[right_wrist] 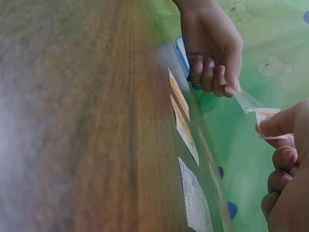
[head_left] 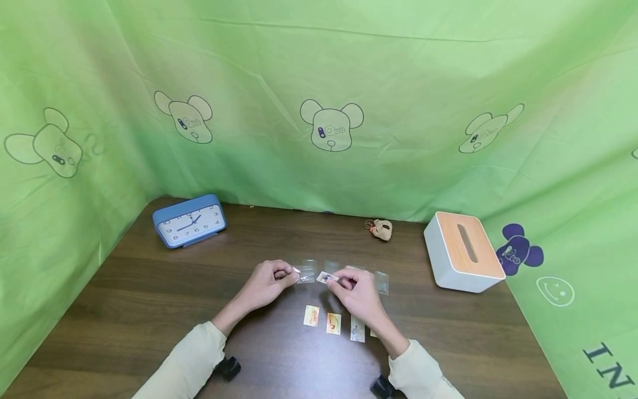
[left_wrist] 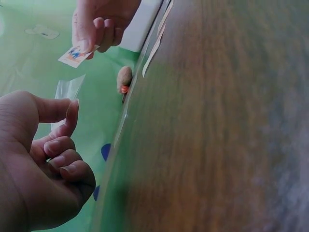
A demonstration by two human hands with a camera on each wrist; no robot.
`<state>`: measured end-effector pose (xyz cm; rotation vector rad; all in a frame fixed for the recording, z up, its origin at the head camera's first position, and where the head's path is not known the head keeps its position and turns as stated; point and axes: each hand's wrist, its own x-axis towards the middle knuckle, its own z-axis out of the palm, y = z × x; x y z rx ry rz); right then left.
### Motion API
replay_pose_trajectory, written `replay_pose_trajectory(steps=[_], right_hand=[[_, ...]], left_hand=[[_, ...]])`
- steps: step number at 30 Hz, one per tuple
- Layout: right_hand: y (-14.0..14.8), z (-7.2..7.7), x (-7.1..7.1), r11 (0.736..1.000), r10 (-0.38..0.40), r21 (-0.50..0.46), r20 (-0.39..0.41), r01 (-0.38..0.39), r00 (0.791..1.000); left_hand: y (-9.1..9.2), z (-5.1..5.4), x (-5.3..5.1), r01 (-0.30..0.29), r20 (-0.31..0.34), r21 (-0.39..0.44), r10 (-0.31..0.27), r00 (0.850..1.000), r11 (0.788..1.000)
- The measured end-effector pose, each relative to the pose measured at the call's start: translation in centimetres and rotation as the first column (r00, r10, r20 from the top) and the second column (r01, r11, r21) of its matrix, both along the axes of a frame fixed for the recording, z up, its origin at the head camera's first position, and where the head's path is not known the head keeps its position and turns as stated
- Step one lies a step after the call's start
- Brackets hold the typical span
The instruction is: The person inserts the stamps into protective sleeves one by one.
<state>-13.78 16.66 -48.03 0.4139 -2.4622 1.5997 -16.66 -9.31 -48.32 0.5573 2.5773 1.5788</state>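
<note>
Here, the left hand (head_left: 264, 284) pinches a pouch (left_wrist: 68, 88), the right hand (head_left: 360, 291) a stamp (left_wrist: 73, 56); only the head view shows a clock face (head_left: 191, 226), centre-left.

The perforated stamps (head_left: 333, 323) look like thin paper, and the sleeve (head_left: 306, 275) near the centre like clear, glossy plastic. The wood-grained surface (head_left: 299, 238) has a soft sheen below creased green cloth (head_left: 249, 177); at right, the tissue box (head_left: 452, 252) joins a wood-look lid to smooth white sides.
</note>
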Motion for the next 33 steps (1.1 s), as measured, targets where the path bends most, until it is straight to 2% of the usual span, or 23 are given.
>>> replay_pose_trajectory(steps=[3,5,10,12,14,17,23,28,33], right_hand=[[-0.2,0.1,0.0,1.000,-0.024,-0.014,-0.027,0.024,0.999],[-0.2,0.1,0.0,0.999,-0.035,-0.028,-0.049,0.033,0.998],[-0.3,0.2,0.0,0.997,-0.060,-0.062,-0.067,0.056,0.996],[-0.4,0.3,0.1,0.996,-0.066,-0.070,-0.062,0.062,0.996],[-0.5,0.5,0.1,0.995,-0.072,-0.077,-0.039,0.069,0.997],[-0.6,0.6,0.2,0.992,-0.087,-0.094,0.015,0.088,0.996],[-0.9,1.2,0.4,0.981,-0.097,-0.150,0.179,0.124,0.979],[-1.0,1.5,0.4,0.973,-0.092,-0.178,0.287,0.148,0.953],[-1.0,1.5,0.4,0.970,-0.081,-0.190,0.345,0.155,0.935]], left_hand=[[0.1,0.0,0.0,0.019,0.032,0.036,-0.020,0.999,0.999],[0.1,0.0,0.0,0.020,0.087,0.092,-0.028,0.996,0.996],[0.2,0.3,0.1,-0.036,0.244,0.237,-0.023,0.969,0.971],[0.1,0.4,0.2,-0.054,0.270,0.250,-0.016,0.963,0.967],[0.1,0.5,0.2,-0.061,0.269,0.237,-0.006,0.963,0.970],[0.2,0.5,0.1,-0.055,0.236,0.199,0.006,0.972,0.978],[0.4,0.7,0.3,-0.030,0.080,0.112,0.021,0.997,0.993],[0.5,0.7,0.4,-0.029,-0.024,0.078,0.031,0.999,0.997],[0.6,0.9,0.5,-0.035,-0.074,0.053,0.039,0.997,0.998]])
